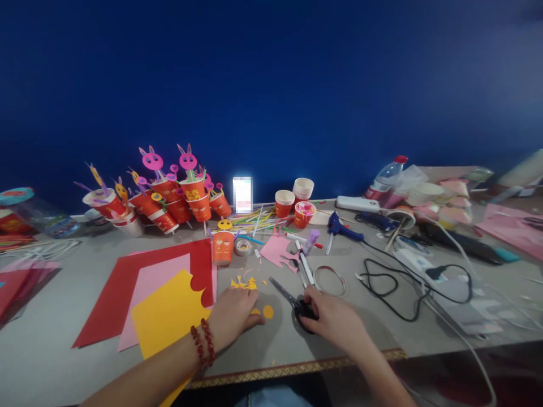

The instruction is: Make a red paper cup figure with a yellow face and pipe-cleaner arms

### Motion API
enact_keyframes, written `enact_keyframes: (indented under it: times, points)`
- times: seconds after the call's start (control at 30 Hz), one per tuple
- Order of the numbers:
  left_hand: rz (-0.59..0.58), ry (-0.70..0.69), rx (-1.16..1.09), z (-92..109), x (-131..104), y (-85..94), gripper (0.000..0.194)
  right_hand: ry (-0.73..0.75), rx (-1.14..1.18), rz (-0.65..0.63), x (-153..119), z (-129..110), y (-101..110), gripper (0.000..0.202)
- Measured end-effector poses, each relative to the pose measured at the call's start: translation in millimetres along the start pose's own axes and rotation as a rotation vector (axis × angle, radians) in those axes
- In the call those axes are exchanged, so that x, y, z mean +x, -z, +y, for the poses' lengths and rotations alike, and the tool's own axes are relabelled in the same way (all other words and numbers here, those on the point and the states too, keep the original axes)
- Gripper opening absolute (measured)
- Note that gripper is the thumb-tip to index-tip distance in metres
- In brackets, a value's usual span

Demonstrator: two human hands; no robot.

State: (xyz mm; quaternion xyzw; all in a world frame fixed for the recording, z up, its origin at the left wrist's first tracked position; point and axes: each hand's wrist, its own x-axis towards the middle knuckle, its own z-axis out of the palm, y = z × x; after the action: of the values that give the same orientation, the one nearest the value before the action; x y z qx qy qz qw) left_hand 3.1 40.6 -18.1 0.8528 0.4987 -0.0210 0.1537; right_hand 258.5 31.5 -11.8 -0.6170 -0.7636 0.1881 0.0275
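Observation:
My right hand (324, 311) is closed on the handles of black scissors (292, 299), whose blades point up and left over the grey table. My left hand (237, 316), with a red bead bracelet on its wrist, rests palm down with fingers spread. Under and beside its fingers lie yellow scraps (246, 284) and a round yellow piece (268, 311). A yellow sheet (169, 311) lies partly beneath my left forearm, over a pink sheet (146, 288) and a red sheet (106, 299). The yellow and red sheets have rounded cutouts at their right edges.
Decorated red cups (197, 195) stand at the back left, one orange cup (223, 249) nearer. Behind my hands lie a pink scrap (278, 250) and a tape roll (243, 247). Right are a blue glue gun (345, 229), black cables (399, 314) and a bottle (386, 178).

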Motion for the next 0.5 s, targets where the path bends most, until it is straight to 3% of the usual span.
enact_keyframes:
  times: [0.23,0.37,0.5]
  points:
    - [0.020,-0.016,-0.075,2.0,-20.6,-1.8,0.017,0.305,0.047,0.101,0.1,-29.6,-8.3,0.016]
    - [0.020,-0.006,-0.070,5.0,-19.2,-4.0,0.008,0.434,-0.032,0.043,10.8,-47.6,-22.0,0.017]
    - [0.055,0.003,-0.081,3.1,-17.2,-7.6,0.007,0.470,-0.080,-0.013,17.1,-48.7,-21.6,0.013]
